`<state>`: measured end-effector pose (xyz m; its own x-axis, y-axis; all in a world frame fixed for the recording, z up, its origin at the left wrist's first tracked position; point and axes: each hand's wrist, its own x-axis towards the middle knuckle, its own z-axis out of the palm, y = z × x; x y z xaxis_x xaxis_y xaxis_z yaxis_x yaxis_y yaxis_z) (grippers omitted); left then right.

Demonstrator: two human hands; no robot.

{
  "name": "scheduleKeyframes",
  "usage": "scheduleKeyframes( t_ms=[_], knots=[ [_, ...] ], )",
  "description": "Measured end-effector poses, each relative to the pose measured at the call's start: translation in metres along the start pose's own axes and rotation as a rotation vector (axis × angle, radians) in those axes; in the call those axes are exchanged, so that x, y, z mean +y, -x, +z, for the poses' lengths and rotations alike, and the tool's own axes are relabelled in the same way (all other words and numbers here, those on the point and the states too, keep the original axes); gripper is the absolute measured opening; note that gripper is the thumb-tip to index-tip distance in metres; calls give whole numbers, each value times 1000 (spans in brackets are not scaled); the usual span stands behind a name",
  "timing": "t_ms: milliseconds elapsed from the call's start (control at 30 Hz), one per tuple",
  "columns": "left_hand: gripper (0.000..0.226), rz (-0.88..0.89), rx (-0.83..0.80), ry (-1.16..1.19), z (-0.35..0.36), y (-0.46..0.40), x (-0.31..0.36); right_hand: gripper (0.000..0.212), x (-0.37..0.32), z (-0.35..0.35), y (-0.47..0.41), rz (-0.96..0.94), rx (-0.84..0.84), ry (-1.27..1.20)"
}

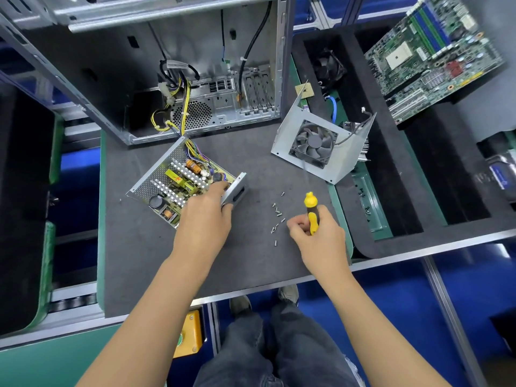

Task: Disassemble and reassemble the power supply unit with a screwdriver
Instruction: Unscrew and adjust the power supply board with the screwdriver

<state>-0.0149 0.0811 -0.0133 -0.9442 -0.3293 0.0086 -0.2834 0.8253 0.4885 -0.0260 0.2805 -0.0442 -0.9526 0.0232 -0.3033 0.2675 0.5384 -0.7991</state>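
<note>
PSU (178, 188) open on the mat (251, 263), board exposed — its wires run into the case (156, 79). Left hand (205, 219) grips its near wall. Right hand (317, 236) clutches the screwdriver (311, 210). Screws (277, 216) loose between. Fan (314, 143) sits in the lid (282, 135).

No readable text in your view

You have print on the motherboard (435, 48), a white label on the cable bundle (175, 64) and a sticker on the blue-labelled drive (501, 174), but each is too small or blurred to read
</note>
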Motion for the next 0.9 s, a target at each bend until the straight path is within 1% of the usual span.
scheduleKeyframes(
  t_ms=[33, 100, 133, 200, 233, 267, 300, 367, 433, 567, 633, 667, 700, 733, 800, 833, 900],
  knots=[
    [39, 56, 39, -13, -2, 5, 2, 22, -8, 1, 1, 41, -26, -144],
    [35, 197, 128, -11, 0, 19, 5, 26, -22, 5, 2, 110, -151, -415],
    [32, 261, 184, 11, 2, 25, 5, 27, -26, 6, 2, 132, -216, -505],
    [23, 328, 279, 28, 4, 33, 2, 26, -34, 8, 3, 157, -296, -618],
    [18, 347, 322, 7, 4, 35, 0, 23, -36, 9, 3, 164, -314, -651],
    [14, 381, 348, -3, 5, 37, -1, 26, -35, 10, 2, 165, -329, -675],
    [13, 421, 338, 36, 6, 38, -1, 31, -35, 11, 1, 166, -351, -702],
    [13, 448, 236, 212, 8, 41, 2, 37, -34, 11, 1, 167, -409, -730],
    [12, 400, 182, 335, 10, 43, 7, 35, -33, 12, 2, 188, -444, -745],
    [16, 296, 194, 476, 14, 42, 7, 34, -28, 9, 1, 185, -457, -792],
    [15, 294, 179, 500, 15, 43, 7, 32, -31, 7, 2, 143, -447, -735],
    [14, 265, 168, 524, 15, 44, 7, 29, -32, 6, 2, 117, -437, -694],
    [14, 179, 152, 594, 16, 45, 9, 27, -33, 4, 3, 89, -422, -629],
    [13, 25, 124, 745, 14, 44, 11, 31, -35, 2, 4, 56, -396, -533],
    [9, -301, 73, 1192, 8, 39, 17, 44, -37, -6, 7, -48, -319, -302],
    [12, -402, 55, 1377, 4, 35, 19, 49, -37, -10, 10, -123, -280, -195],
    [16, -471, 28, 1557, -3, 27, 21, 50, -36, -16, 13, -275, -224, -28]
  ],
)
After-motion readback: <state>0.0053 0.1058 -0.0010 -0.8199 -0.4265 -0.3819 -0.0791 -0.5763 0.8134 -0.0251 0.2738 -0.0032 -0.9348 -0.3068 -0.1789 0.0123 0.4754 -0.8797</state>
